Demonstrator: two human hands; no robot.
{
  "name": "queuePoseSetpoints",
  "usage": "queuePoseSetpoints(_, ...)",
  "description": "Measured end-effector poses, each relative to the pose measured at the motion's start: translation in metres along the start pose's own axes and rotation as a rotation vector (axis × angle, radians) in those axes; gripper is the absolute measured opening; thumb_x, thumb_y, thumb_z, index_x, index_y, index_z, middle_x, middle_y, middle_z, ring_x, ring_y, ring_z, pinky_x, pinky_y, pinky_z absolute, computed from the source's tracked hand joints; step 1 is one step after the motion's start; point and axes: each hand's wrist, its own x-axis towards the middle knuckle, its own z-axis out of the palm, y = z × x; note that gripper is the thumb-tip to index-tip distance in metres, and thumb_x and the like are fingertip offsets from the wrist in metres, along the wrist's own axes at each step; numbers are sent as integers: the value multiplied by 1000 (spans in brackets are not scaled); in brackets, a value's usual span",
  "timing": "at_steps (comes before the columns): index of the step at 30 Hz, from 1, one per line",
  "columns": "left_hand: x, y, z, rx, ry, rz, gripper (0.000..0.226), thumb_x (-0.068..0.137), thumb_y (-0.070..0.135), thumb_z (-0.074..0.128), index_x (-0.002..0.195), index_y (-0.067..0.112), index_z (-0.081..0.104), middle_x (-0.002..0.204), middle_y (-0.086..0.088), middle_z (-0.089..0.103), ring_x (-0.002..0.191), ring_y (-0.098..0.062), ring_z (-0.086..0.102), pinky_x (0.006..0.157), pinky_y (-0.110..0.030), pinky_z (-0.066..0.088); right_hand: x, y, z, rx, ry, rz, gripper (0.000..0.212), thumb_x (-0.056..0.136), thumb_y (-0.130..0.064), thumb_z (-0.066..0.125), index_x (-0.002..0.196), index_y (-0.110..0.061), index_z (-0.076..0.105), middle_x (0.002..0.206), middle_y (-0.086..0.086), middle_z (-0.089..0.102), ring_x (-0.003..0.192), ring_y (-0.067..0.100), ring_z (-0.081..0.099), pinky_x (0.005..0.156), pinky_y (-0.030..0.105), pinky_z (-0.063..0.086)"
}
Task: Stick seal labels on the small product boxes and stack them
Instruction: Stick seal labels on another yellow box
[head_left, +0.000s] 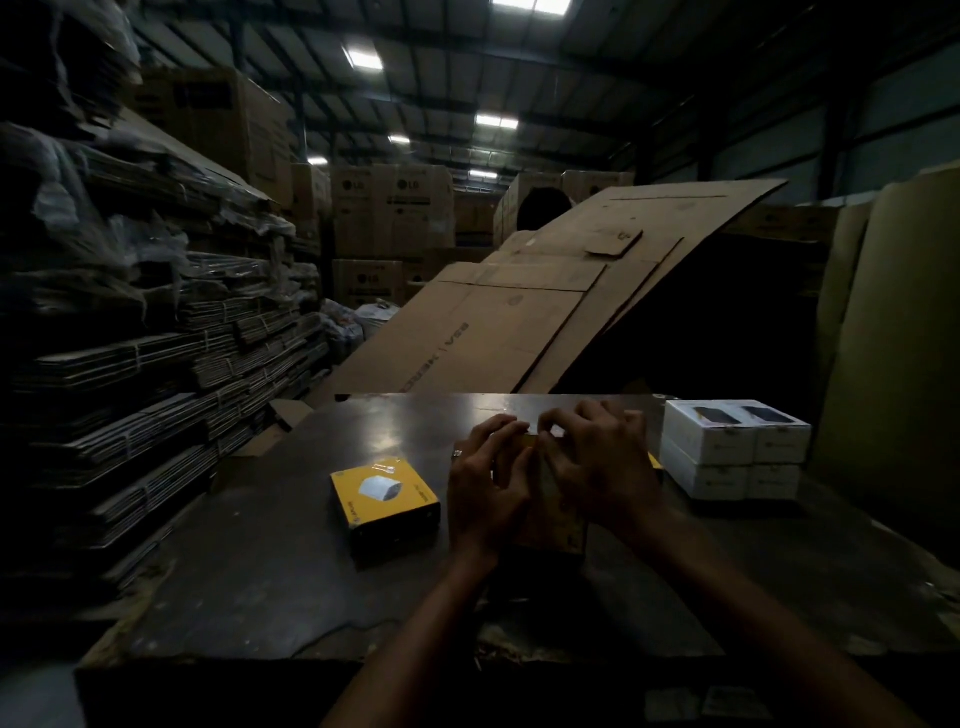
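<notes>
Both hands work together at the middle of the dark, worn table (260, 545), bent over a small yellow cardboard product box (550, 525) that stands between them. The left hand (485, 478) curls its fingers against the box's left side and far top edge; the right hand (597, 467) wraps the right side, its fingertips pinching at something pale on the top edge, probably the seal label, though it is too small and dim to be sure. A second yellow cardboard box with a white product picture (385, 499) lies flat just to the left, apart from the hands. At the right sits a two-layer stack of white boxes (735, 447).

The held box looks light and stiff, with thin card walls that would dent under hard squeezing. It is best steadied by its side faces, leaving the flap edge free for pressing the label flat.
</notes>
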Motion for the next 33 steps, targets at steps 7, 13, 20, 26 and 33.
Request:
queuePoseSetpoints(7, -1, 1, -1, 7, -18, -7, 38, 84, 32, 59, 120, 27, 70, 128, 10, 64, 120, -11, 58, 90, -46, 55, 4, -8, -3, -140, -113, -45, 26, 85, -40, 57, 106, -27, 61, 92, 8, 60, 95, 32, 53, 75, 42, 43)
queuePoseSetpoints(13, 0, 3, -4, 30, -26, -5, 37, 84, 32, 62, 119, 26, 71, 127, 8, 64, 119, -12, 59, 92, -45, 55, -1, 0, -8, 177, -111, 82, 49, 84, -34, 67, 132, -30, 56, 104, -2, 57, 104, 25, 49, 79, 34, 34)
queuePoseSetpoints(20, -1, 7, -5, 54, -32, -9, 38, 85, 33, 62, 121, 27, 70, 127, 10, 64, 119, -11, 59, 92, -47, 55, -7, 2, 3, 269, 36, 72, 10, 86, -34, 70, 96, -33, 73, 86, -6, 59, 89, 21, 49, 73, 39, 45)
queuePoseSetpoints(26, 0, 12, -10, 58, -65, -10, 36, 85, 18, 69, 121, 25, 71, 128, 11, 64, 117, -7, 61, 92, -39, 57, -12, -7, 0, 119, 56, 172, 26, 76, -44, 72, 101, -39, 71, 89, -7, 46, 96, 20, 47, 74, 35, 44)
queuePoseSetpoints(33, 1, 15, -16, 98, -87, 20, 37, 86, 9, 73, 121, 22, 71, 128, 12, 63, 116, -5, 60, 98, -22, 51, -44, 5, 9, 571, 58, 542, 64, 74, -17, 82, 130, -29, 53, 120, 0, 52, 108, 20, 56, 78, 37, 57)
